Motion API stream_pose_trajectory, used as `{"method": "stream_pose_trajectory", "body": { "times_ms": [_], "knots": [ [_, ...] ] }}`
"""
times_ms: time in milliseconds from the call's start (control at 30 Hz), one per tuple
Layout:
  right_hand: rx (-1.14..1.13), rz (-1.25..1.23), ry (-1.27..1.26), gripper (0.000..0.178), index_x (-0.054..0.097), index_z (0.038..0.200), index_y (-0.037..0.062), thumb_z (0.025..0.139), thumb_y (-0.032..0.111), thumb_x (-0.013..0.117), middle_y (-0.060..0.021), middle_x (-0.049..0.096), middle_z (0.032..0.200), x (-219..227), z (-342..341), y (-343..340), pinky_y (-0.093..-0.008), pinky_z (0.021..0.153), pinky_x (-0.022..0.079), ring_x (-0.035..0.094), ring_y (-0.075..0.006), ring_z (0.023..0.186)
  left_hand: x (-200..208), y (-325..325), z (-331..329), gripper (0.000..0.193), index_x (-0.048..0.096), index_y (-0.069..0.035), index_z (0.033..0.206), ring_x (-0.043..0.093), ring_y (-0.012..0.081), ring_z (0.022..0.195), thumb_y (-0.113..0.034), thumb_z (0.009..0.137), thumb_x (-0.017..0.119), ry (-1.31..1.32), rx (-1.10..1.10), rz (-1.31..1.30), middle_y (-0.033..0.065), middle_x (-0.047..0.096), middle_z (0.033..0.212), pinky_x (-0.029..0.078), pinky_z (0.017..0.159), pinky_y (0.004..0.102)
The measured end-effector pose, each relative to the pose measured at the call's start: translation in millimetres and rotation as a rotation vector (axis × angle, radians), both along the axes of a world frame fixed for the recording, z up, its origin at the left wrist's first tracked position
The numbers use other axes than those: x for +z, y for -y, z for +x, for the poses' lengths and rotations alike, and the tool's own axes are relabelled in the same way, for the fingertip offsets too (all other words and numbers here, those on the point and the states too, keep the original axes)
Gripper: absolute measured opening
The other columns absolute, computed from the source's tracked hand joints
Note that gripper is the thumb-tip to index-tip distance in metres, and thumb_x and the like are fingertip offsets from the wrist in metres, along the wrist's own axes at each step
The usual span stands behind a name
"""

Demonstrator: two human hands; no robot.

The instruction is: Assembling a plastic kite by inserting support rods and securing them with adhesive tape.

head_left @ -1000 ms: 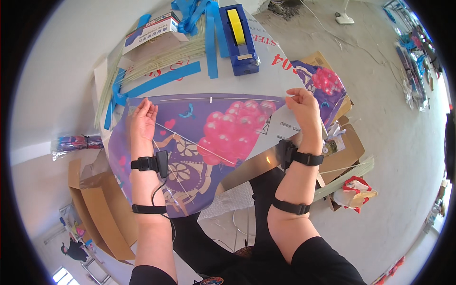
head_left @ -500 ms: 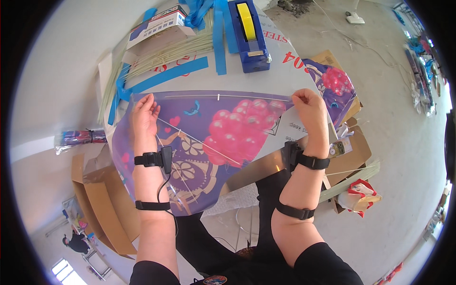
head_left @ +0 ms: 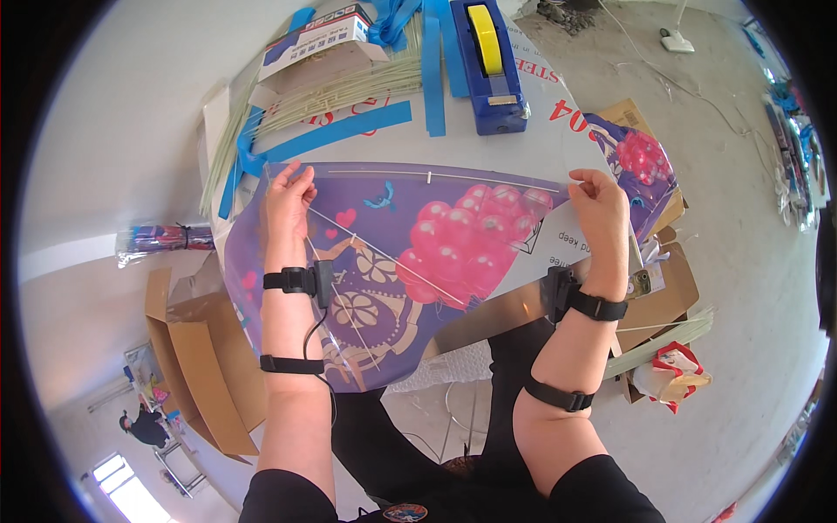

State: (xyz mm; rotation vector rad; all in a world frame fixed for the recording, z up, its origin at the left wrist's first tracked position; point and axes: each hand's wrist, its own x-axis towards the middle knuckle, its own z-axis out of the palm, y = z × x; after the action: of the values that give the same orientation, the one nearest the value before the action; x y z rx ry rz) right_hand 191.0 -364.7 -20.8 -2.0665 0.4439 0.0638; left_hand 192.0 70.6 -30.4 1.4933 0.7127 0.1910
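A purple plastic kite (head_left: 349,187), printed with pink balloons, hearts and a blue bird, lies across the table in front of me. Thin white rods (head_left: 384,248) run along its top edge and slantwise over it. My left hand (head_left: 288,196) pinches the kite's upper left edge, its fingers curled and partly hiding the grip. At the upper right corner, where the top rod ends, my right hand (head_left: 600,205) has thumb and fingertips closed on the film.
Beyond the kite stand a blue tape dispenser (head_left: 501,109) with yellow tape, blue ribbon strips (head_left: 340,131), a bundle of thin rods (head_left: 344,91) and a small carton (head_left: 327,44). Open cardboard boxes (head_left: 209,375) flank the table. Another purple kite (head_left: 641,166) lies at right.
The whole view has shifted slightly, so everything sits further right. My left fingers have changed position a little on the edge; both hands stay at the kite's upper corners.
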Motion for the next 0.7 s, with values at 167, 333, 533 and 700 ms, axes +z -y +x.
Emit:
{"method": "stream_pose_trajectory", "body": {
  "times_ms": [167,333,533,700],
  "knots": [
    [0.028,-0.025,0.041,0.023,0.064,0.098,0.0028,0.076,0.004,0.069,-0.0071,0.062,0.071,-3.2,1.9,-1.8,-0.0306,0.061,0.047,0.059,-0.0167,0.066,-3.1,-15.6,2.2,0.017,0.067,-0.008,0.096,0.057,0.0067,0.070,-0.013,0.082,0.075,-0.068,-0.035,-0.005,-0.0029,0.064,0.083,0.047,0.063,0.0204],
    [0.029,-0.033,0.042,0.022,0.061,0.096,0.0023,0.075,0.003,0.069,-0.0072,0.062,0.071,-1.0,2.1,-7.4,-0.0311,0.062,0.046,0.059,-0.0185,0.065,-0.8,-16.7,5.3,0.012,0.067,-0.012,0.092,0.056,0.0051,0.073,-0.017,0.083,0.074,-0.122,-0.044,0.093,-0.0054,0.064,0.084,0.043,0.063,0.0204],
    [0.026,-0.056,0.063,0.022,0.061,0.095,0.0014,0.075,0.002,0.069,-0.0081,0.063,0.071,-0.9,1.6,-7.6,-0.0321,0.062,0.047,0.060,-0.0197,0.067,-3.0,-15.7,7.5,0.016,0.068,-0.011,0.093,0.054,0.0050,0.074,-0.020,0.082,0.075,-0.152,-0.040,0.167,-0.0057,0.063,0.084,0.041,0.063,0.0203],
    [0.029,-0.076,0.050,0.022,0.061,0.094,0.0016,0.074,0.002,0.069,-0.0093,0.063,0.071,-0.5,1.4,-8.7,-0.0328,0.063,0.047,0.061,-0.0214,0.067,-1.5,-17.2,9.7,0.016,0.068,-0.010,0.093,0.054,0.0052,0.073,-0.019,0.082,0.074,-0.166,-0.070,0.235,-0.0051,0.062,0.082,0.039,0.063,0.0206]
  ]
}}
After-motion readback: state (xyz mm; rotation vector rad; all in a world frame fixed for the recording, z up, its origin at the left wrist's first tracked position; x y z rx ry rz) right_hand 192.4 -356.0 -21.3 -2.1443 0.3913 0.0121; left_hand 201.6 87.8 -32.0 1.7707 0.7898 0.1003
